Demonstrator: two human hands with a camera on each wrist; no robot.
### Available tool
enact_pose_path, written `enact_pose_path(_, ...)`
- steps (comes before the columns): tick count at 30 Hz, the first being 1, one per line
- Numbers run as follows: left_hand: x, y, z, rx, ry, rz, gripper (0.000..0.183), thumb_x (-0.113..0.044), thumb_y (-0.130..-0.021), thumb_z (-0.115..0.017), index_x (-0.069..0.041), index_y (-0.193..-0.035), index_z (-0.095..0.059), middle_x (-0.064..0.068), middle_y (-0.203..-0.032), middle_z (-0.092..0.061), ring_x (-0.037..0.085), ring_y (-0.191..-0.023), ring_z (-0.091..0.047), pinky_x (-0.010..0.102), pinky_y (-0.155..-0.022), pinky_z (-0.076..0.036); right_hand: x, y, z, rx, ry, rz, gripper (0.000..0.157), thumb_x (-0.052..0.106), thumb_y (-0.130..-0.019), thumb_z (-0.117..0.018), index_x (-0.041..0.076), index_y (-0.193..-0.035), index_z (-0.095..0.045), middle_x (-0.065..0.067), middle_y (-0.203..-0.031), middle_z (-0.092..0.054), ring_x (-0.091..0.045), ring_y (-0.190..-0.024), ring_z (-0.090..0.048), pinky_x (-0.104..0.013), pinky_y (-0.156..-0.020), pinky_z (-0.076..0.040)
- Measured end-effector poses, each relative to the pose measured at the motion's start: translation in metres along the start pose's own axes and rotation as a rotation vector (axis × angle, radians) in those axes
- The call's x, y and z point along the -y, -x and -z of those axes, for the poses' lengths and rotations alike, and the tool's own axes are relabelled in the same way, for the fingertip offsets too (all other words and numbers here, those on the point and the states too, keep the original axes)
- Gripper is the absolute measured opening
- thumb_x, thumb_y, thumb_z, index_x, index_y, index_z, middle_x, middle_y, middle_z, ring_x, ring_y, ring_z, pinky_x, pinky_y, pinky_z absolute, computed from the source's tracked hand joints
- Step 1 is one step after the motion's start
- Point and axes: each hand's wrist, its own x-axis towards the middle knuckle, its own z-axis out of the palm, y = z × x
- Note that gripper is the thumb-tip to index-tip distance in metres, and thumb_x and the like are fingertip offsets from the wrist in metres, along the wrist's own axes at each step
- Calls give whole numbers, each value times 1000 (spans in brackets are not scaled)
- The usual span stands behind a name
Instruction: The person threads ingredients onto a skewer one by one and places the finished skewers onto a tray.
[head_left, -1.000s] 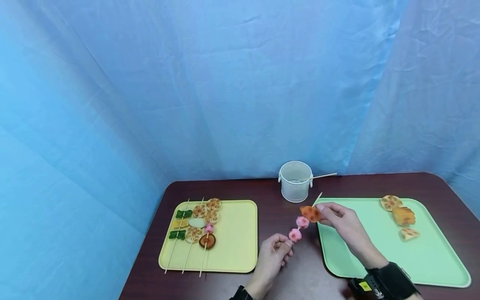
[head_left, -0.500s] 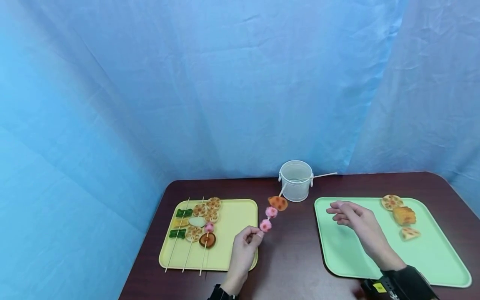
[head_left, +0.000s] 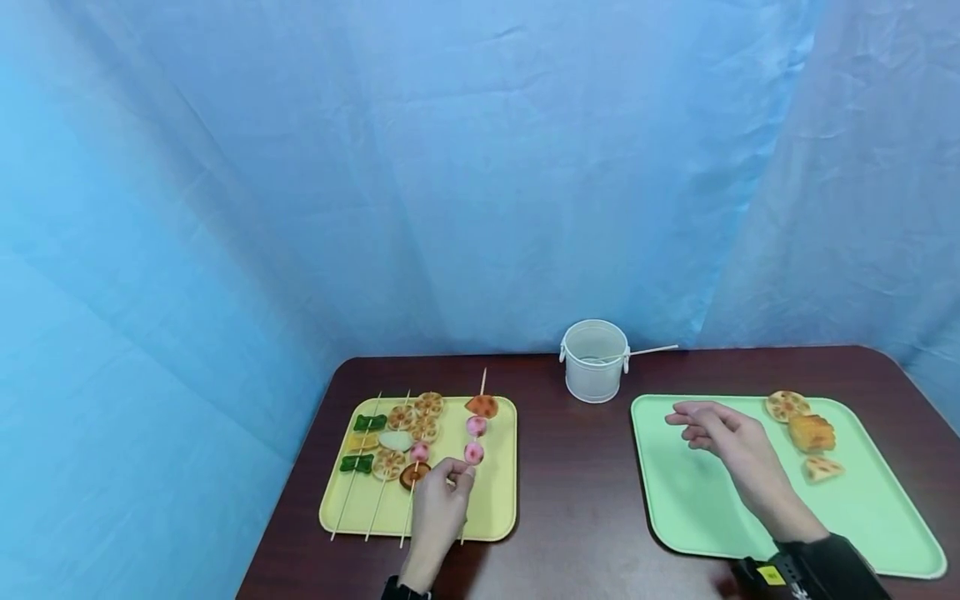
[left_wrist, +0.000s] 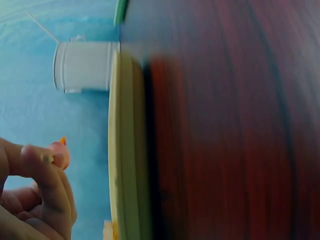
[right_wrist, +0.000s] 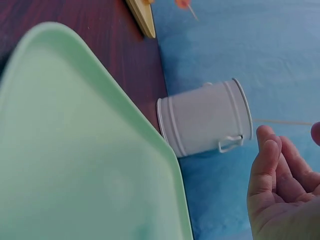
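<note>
My left hand (head_left: 441,504) pinches the lower part of a food skewer (head_left: 476,427) over the right side of the yellow tray (head_left: 497,500). Two pink balls and an orange-brown piece (head_left: 482,406) are threaded on that skewer, its bare tip pointing away from me. In the left wrist view the skewer is seen nearly end-on, held above the tray's surface. Several finished-looking skewers, with green pieces (head_left: 357,463), lotus slices (head_left: 388,464) and a mushroom (head_left: 414,476), lie on the tray's left half. Holding nothing, my right hand (head_left: 738,454) hovers over the green tray (head_left: 690,517), fingers loosely extended.
A small white bucket (head_left: 594,367) stands at the back between the trays, with a thin bare stick (head_left: 654,350) leaning out to the right. A lotus slice (head_left: 787,405), a golden block (head_left: 812,433) and a pale wedge (head_left: 822,468) lie on the green tray's right part.
My right hand has let go of the orange-brown piece and drawn back to the right. My left hand has carried the skewer left from between the trays to above the yellow tray.
</note>
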Motion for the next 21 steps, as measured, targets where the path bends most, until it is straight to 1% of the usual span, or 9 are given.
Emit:
enact_pose_path(2, 3, 0, 5, 26, -37, 3, 9, -13, -89, -63, -8, -83, -68, 0, -59, -59, 4, -33, -48, 24, -34, -41, 0, 0, 3, -10, -25, 1, 49, 39, -101, -45, -2, -124, -60, -8, -109, -70, -14, -87, -64, -25, -75, -54)
enact_pose_path(6, 8, -1, 13, 56, -128, -16, 8, -9, -88, -62, -6, -83, -67, -6, -56, -56, 3, -34, -47, 23, -37, -42, -1, -1, 6, -10, -72, 1, 45, 35, -101, -48, -3, -122, -61, -9, -107, -71, -13, -85, -64, -24, -73, -54)
enact_pose_path(10, 13, -3, 14, 55, -204, -46, 7, -7, -86, -61, -6, -81, -66, -9, -53, -54, 0, -34, -46, 24, -41, -42, -1, 0, 8, -8, -84, 0, 44, 34, -101, -48, -2, -121, -61, -8, -106, -71, -13, -85, -64, -25, -73, -54)
enact_pose_path(14, 16, -4, 14, 37, -242, -56, 6, -6, -83, -62, -6, -79, -67, -7, -55, -56, 1, -36, -47, 26, -46, -44, -2, 1, 9, -12, -68, -1, 45, 35, -101, -47, -3, -122, -61, -7, -106, -71, -13, -85, -64, -26, -73, -54)
enact_pose_path(21, 21, -6, 15, 32, -321, -49, 5, -10, -82, -69, -8, -77, -69, -2, -65, -62, 10, -57, -56, 30, -52, -46, -3, 3, 10, -16, -42, -11, 48, 38, -101, -46, -2, -124, -60, -6, -107, -71, -14, -86, -64, -26, -73, -54)
